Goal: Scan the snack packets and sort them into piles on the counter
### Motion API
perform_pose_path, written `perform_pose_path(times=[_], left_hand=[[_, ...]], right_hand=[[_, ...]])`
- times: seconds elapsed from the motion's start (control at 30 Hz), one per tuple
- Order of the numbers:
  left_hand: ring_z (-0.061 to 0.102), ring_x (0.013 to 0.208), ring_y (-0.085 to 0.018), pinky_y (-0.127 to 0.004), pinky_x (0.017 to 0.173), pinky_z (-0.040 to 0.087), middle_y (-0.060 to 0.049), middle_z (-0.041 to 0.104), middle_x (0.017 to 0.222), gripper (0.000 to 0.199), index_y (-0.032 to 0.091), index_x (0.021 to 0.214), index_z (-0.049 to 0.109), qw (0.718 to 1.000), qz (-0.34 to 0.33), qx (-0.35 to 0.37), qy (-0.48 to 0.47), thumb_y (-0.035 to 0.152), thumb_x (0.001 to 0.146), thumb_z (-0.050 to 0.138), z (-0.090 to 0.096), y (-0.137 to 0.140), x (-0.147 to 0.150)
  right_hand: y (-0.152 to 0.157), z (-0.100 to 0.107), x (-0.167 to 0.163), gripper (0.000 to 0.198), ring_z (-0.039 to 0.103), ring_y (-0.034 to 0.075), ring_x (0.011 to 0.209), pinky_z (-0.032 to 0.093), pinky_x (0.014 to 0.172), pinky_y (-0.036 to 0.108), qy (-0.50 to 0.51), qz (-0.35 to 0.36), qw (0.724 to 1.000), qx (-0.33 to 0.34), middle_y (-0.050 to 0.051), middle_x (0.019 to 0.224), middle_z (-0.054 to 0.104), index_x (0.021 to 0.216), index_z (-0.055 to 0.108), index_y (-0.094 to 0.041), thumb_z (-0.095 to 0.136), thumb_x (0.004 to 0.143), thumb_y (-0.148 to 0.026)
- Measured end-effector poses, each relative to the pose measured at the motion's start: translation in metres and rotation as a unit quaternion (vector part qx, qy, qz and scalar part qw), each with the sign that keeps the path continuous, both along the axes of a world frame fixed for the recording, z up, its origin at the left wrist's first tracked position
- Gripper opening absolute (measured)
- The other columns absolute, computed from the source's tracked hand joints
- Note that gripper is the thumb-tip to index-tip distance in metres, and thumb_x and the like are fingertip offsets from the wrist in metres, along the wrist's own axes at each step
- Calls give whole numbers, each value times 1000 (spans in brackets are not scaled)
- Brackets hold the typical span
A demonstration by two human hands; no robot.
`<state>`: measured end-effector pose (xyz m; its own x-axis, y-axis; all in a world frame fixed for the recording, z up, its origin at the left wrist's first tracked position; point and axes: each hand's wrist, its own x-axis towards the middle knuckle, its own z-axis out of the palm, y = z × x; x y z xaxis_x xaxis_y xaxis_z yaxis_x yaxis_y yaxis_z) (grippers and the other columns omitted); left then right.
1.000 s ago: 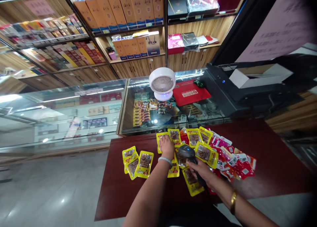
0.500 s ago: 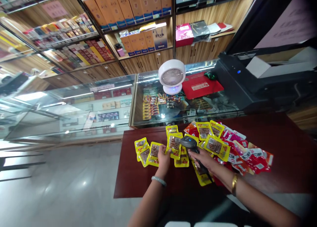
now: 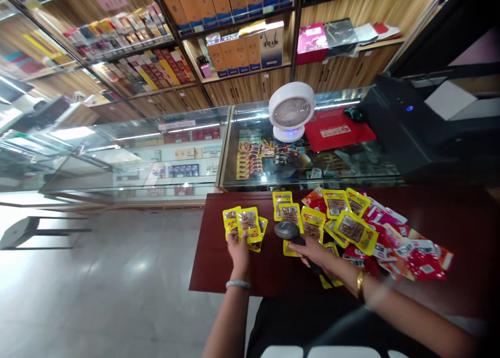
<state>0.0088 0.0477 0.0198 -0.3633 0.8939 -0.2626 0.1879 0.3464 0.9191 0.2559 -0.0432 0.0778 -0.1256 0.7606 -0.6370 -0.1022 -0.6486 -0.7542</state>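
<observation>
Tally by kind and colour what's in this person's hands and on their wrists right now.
Black scanner, in the right hand: 1
Yellow packet, in the left hand: 1
Pale bangle: 1
Gold bangle: 1
Total: 4

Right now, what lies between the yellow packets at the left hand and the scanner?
Only bare table, in the head view, between yellow packets and scanner.

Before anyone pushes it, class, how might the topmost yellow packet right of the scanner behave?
The topmost packet would probably slide, since its wrapper looks glossy and it lies over other packets. It is likely light, looking thin for its width. Its flat rim may flex, though the pictures cannot show how stiff the contents are.
</observation>
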Motion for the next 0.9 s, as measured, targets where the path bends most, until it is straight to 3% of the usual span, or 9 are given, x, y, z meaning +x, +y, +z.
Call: perform_pose_path(times=[0.17, 0.23, 0.33, 0.47, 0.53, 0.63, 0.73, 0.9], left_hand=[[61, 89, -20, -35, 80, 49, -6, 59, 97, 33, 19, 95, 47, 988, 8, -45, 150, 33, 75, 69, 12, 19, -32], [58, 101, -26, -40, 89, 46, -9, 59, 104, 36, 19, 100, 50, 963, -2, -41, 267, 35, 74, 70, 20, 22, -28], [49, 118, -31, -45, 100, 37, -12, 57, 116, 41, 20, 109, 52, 919, -37, 8, 392, 39, 76, 69, 32, 19, 4], [51, 112, -31, -44, 100, 33, -11, 60, 108, 35, 22, 99, 59, 901, -264, 7, 344, 48, 77, 67, 36, 6, 75], [49, 114, -34, -47, 100, 32, -13, 61, 109, 40, 21, 96, 60, 881, -325, -33, 342, 53, 74, 69, 32, 0, 107], [50, 114, -36, -46, 98, 34, -17, 61, 113, 39, 18, 93, 61, 857, -354, -72, 369, 49, 71, 72, 26, -3, 137], [55, 109, -35, -43, 93, 37, -18, 64, 107, 36, 17, 96, 59, 850, -368, -75, 370, 40, 72, 73, 21, -2, 141], [64, 83, -24, -31, 75, 42, -8, 69, 89, 25, 21, 98, 55, 895, -363, -103, 237, 29, 78, 67, 13, -6, 119]], right_hand=[[-6, -1, 4, 38, 39, 6, 32, 32, 34, 20, -4, -13, 1000, -14, -11, 51, 46, 89, 50, -20, 67, 76, -50], [-9, -1, 10, 38, 39, 6, 32, 33, 35, 20, -3, -25, 1000, -12, -11, 51, 45, 91, 50, -20, 68, 76, -50], [-15, -1, 20, 36, 39, 6, 33, 32, 36, 19, -1, -50, 999, -11, -11, 51, 45, 93, 51, -20, 66, 78, -50], [-22, 3, 29, 39, 38, 6, 32, 29, 36, 20, -6, -83, 996, -30, -11, 50, 46, 91, 51, -21, 68, 75, -52], [-26, 5, 32, 40, 37, 6, 32, 29, 36, 21, -5, -101, 994, -34, -11, 49, 45, 87, 50, -21, 69, 73, -53], [-30, 7, 35, 42, 35, 6, 32, 29, 36, 21, 6, -119, 992, -31, -11, 48, 44, 84, 48, -22, 69, 71, -55], [-31, 10, 38, 42, 35, 6, 32, 29, 36, 21, 10, -131, 991, -29, -12, 48, 44, 86, 49, -22, 69, 71, -55], [-28, 16, 41, 42, 36, 6, 34, 29, 38, 21, 13, -148, 989, -28, -11, 52, 46, 93, 51, -21, 69, 74, -53]])
